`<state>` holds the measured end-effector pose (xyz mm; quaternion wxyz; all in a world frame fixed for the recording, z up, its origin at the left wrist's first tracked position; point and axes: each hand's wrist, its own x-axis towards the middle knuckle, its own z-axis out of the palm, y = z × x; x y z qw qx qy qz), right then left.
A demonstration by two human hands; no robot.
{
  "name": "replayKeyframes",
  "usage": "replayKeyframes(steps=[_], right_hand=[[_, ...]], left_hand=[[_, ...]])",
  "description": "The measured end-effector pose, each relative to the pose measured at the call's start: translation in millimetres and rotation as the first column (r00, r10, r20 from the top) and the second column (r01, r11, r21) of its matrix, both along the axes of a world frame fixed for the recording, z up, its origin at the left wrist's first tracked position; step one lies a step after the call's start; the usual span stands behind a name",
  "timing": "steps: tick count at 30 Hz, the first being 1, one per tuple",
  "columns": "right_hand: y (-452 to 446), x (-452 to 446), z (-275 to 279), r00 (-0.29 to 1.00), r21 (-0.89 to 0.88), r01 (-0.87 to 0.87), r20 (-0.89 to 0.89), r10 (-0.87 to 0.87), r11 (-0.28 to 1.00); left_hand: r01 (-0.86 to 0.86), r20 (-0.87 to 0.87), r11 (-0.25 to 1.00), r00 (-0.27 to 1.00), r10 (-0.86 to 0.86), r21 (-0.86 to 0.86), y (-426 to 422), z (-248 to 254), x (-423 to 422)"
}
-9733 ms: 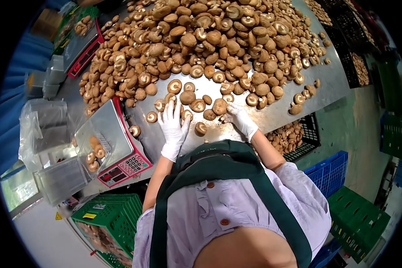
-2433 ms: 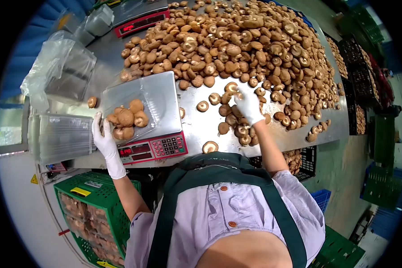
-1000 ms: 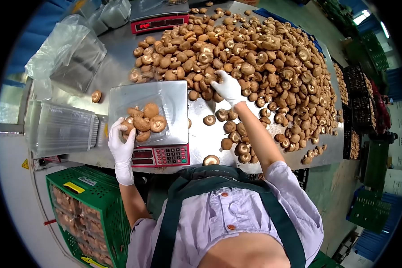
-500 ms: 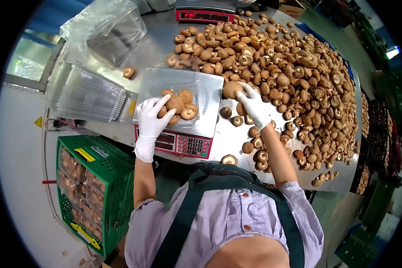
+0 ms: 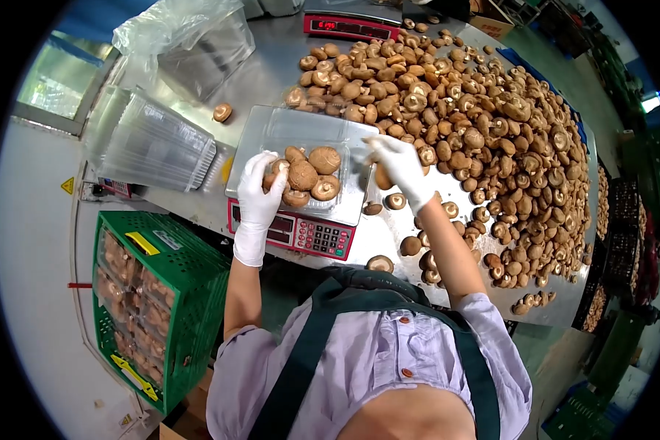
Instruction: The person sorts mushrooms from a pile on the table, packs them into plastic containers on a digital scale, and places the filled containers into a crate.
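A clear plastic tray point(image 5: 337, 192) with several brown shiitake mushrooms point(image 5: 303, 176) in it rests on the scale's metal plate point(image 5: 356, 209). My left hand point(image 5: 257, 202), white-gloved, reaches over the tray's left side. Its thumb and fingers curl around a shiitake mushroom point(image 5: 279, 168) at the edge of the group. Right of the tray, my gloved right hand point(image 5: 405, 172) is above the plate's right edge, its fingertips smeared by motion. Under its bent fingers a brown mushroom point(image 5: 382, 177) shows, held against the palm. Loose mushrooms point(image 5: 396, 201) lie just below this hand.
A large heap of shiitake mushrooms point(image 5: 484, 132) covers the table's right side. Nested clear trays point(image 5: 154, 143) and a plastic bag point(image 5: 176, 37) lie left. A second scale point(image 5: 352, 28) stands at the back. A green crate point(image 5: 198, 293) of packed trays is at lower left.
A large mushroom now lies at the upper right of the group in the tray. My right hand has moved left toward the tray. My left hand has drawn its fingers in.
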<state>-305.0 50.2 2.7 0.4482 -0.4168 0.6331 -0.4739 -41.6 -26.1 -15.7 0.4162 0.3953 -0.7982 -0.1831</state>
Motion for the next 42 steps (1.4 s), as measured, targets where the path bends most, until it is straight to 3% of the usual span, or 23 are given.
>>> replayKeyframes(steps=[2, 4, 5, 6, 9, 12, 14, 16, 17, 20, 21, 23, 24, 26, 29, 32, 34, 36, 38, 39, 40, 41, 42], right_hand=[[9.0, -29.8, -23.9, 0.890, 0.092, 0.145, 0.422, -0.170, 0.985], [28.0, -40.5, -31.0, 0.625, 0.163, 0.278, 0.717, -0.308, 0.946], [39.2, -48.3, -39.5, 0.528, 0.113, 0.198, 0.825, -0.203, 0.974], [46.7, -46.3, -44.2, 0.551, 0.157, 0.304, 0.776, -0.308, 0.940], [80.3, -53.8, -55.2, 0.464, 0.169, 0.289, 0.836, -0.292, 0.942], [105.3, -61.0, -58.9, 0.268, 0.095, 0.251, 0.949, -0.164, 0.963], [119.7, -60.4, -54.1, 0.309, 0.204, 0.331, 0.899, -0.310, 0.921], [128.4, -63.8, -64.1, 0.359, 0.014, 0.290, 0.925, -0.122, 0.957], [131.7, -63.5, -66.6, 0.369, 0.039, 0.320, 0.915, -0.162, 0.947], [149.6, -63.9, -73.8, 0.692, 0.133, 0.309, 0.648, -0.318, 0.942], [153.7, -57.1, -53.0, 0.895, 0.234, 0.299, 0.266, -0.357, 0.925], [165.1, -51.3, -69.1, 0.973, 0.241, 0.233, -0.060, -0.225, 0.942], [170.0, -45.2, -62.1, 0.957, 0.323, 0.196, -0.269, -0.109, 0.926], [178.8, -38.1, -77.3, 0.849, 0.182, 0.121, -0.529, -0.006, 0.976], [188.0, -42.6, -81.2, 0.754, 0.195, 0.113, -0.656, 0.044, 0.974], [170.4, -63.7, -32.1, 0.841, 0.478, 0.097, -0.509, 0.185, 0.873], [166.9, -85.2, -55.1, 0.723, 0.299, 0.149, -0.683, 0.102, 0.943], [149.2, -107.0, -49.4, 0.826, 0.379, 0.255, -0.563, 0.004, 0.890], [138.6, -128.8, -38.6, 0.782, 0.271, 0.369, -0.607, -0.139, 0.889], [136.2, -139.1, -40.6, 0.664, 0.021, 0.452, -0.675, -0.321, 0.892], [130.3, -153.2, -39.4, 0.607, 0.033, 0.553, -0.701, -0.375, 0.833], [127.5, -162.2, -39.3, 0.403, -0.126, 0.635, -0.787, -0.466, 0.762], [125.9, -176.6, -41.1, 0.366, -0.201, 0.684, -0.737, -0.568, 0.702]], left_hand=[[-0.022, -0.009, 0.999, 1.000, 0.022, -0.027, 2.7, 8.1, -1.2], [-0.024, 0.007, 0.998, 1.000, 0.024, -0.051, 1.6, 9.2, -5.1], [-0.046, -0.001, 0.998, 0.999, 0.046, -0.051, 3.0, 9.0, -9.5], [-0.044, 0.009, 0.994, 0.999, 0.045, -0.101, 5.0, 12.7, -14.1], [0.065, -0.014, 0.990, 0.998, -0.068, -0.124, 20.1, 28.8, -32.3], [0.384, -0.066, 0.912, 0.923, -0.378, 0.145, 53.6, 34.0, -59.2], [0.571, 0.011, 0.763, 0.799, -0.602, 0.303, 82.1, 30.1, -79.2], [0.672, 0.178, 0.583, 0.573, -0.800, 0.458, 104.0, -11.2, -90.9], [0.645, 0.263, 0.531, 0.469, -0.843, 0.549, 115.2, -21.7, -98.4], [0.522, 0.407, 0.481, 0.259, -0.876, 0.704, 135.9, -71.6, -110.9], [0.499, 0.428, 0.487, 0.237, -0.872, 0.717, 137.8, -80.8, -116.2], [0.482, 0.452, 0.495, 0.210, -0.867, 0.723, 137.1, -95.1, -123.3], [0.450, 0.391, 0.469, 0.260, -0.883, 0.760, 136.0, -99.1, -124.8], [0.417, 0.331, 0.439, 0.308, -0.892, 0.796, 132.5, -101.8, -126.6], [0.384, 0.239, 0.424, 0.444, -0.864, 0.820, 124.6, -96.1, -130.4], [0.369, 0.324, 0.638, 0.628, -0.707, 0.676, 119.0, -106.8, -138.9], [0.422, 0.297, 0.723, 0.710, -0.639, 0.548, 121.3, -103.3, -148.6], [0.450, 0.248, 0.796, 0.784, -0.569, 0.406, 122.0, -104.6, -157.5], [0.503, 0.200, 0.816, 0.801, -0.564, 0.284, 122.6, -112.6, -167.5], [0.513, 0.182, 0.808, 0.799, -0.573, 0.289, 123.5, -110.1, -171.0], [0.516, 0.178, 0.807, 0.799, -0.574, 0.288, 123.7, -109.0, -173.7], [0.514, 0.146, 0.798, 0.805, -0.576, 0.316, 123.8, -108.3, -175.5], [0.512, 0.115, 0.787, 0.809, -0.576, 0.344, 123.7, -108.2, -176.5]])
